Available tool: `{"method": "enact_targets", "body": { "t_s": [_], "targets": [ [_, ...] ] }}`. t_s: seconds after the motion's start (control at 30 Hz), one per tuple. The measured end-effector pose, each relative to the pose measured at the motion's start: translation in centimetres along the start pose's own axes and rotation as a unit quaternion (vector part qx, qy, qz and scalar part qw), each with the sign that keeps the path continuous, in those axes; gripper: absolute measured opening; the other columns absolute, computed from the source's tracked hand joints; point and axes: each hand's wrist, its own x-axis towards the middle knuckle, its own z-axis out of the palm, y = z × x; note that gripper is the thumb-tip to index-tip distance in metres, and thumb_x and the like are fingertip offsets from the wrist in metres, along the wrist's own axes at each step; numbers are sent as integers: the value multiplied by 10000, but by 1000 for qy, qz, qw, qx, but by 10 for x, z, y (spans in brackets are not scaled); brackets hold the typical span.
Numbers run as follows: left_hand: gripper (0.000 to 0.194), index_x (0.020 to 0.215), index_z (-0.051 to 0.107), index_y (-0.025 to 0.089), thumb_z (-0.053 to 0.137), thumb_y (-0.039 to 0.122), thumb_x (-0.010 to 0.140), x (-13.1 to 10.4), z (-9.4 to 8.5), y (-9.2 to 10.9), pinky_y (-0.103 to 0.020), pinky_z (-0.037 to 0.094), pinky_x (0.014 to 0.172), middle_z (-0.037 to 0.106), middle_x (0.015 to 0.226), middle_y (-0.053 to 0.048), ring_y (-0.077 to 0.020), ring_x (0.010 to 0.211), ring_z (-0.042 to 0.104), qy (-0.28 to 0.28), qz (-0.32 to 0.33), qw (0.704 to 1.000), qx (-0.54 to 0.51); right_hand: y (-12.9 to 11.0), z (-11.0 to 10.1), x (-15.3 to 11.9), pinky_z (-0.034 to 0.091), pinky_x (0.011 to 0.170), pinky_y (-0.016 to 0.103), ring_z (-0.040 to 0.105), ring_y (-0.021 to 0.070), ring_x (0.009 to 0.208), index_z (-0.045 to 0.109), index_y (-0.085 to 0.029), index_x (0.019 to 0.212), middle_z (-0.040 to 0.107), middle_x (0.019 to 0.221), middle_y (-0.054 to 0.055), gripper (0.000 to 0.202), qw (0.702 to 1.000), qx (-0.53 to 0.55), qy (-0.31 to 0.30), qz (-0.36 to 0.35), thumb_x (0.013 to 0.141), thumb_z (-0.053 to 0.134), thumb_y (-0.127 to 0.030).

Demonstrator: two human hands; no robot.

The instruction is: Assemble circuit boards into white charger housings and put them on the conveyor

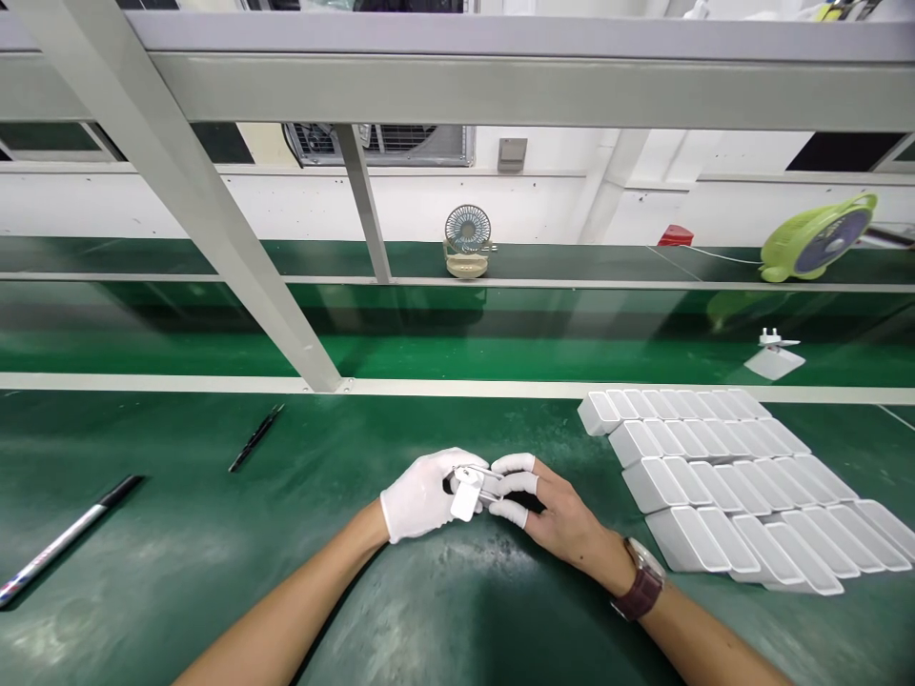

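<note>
My left hand (429, 497), in a white glove, is closed on a small white plastic part (467, 493) at the centre of the green table. From the right, my right hand (547, 505) reaches it, white covers on its fingertips, and those fingertips pinch the part's right side. A flat white tab hangs at the front of the part. Fine details between the fingers are too small to tell.
Rows of white plastic pieces (729, 486) lie to the right on the table (400, 610). At the left are tweezers (257, 438) and a marker (68, 541). A white plug-like piece (775, 356) lies on the green strip beyond the pale rail (464, 389). Two small fans stand farther back.
</note>
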Motion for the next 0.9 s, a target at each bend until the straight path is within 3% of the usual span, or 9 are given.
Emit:
{"method": "enact_targets", "body": {
  "t_s": [0.2,0.37,0.6,0.9],
  "targets": [
    [398,1117,695,193,788,227,732,0,1,1,-316,557,785,698,1092,-62,-191,890,661,1,-3,1000,4,1,2,-1,533,982,366,614,200,1156,632,-253,1151,618,1227,80,230,1000,9,2,12,935,677,-188],
    [384,1106,688,189,784,200,734,0,0,3,-321,551,797,695,1093,-55,-191,899,667,-1,0,1000,-1,-1,0,-4,539,992,388,611,215,1184,608,-233,1164,617,1258,104,256,998,-58,10,7,923,695,-218],
    [355,1076,702,228,805,233,736,-1,1,4,-304,531,843,704,1069,-18,-181,935,667,23,34,998,56,-3,-4,2,568,914,411,646,229,1102,601,-215,1224,670,1169,113,350,975,-189,31,-110,899,716,-154],
    [345,1040,712,222,830,289,724,-1,2,6,-310,528,838,703,1032,-14,-180,920,666,47,21,996,74,-7,-7,3,543,974,448,617,235,1162,540,-203,1373,683,1214,113,480,962,-237,-2,-139,921,672,-107]
  ]
}}
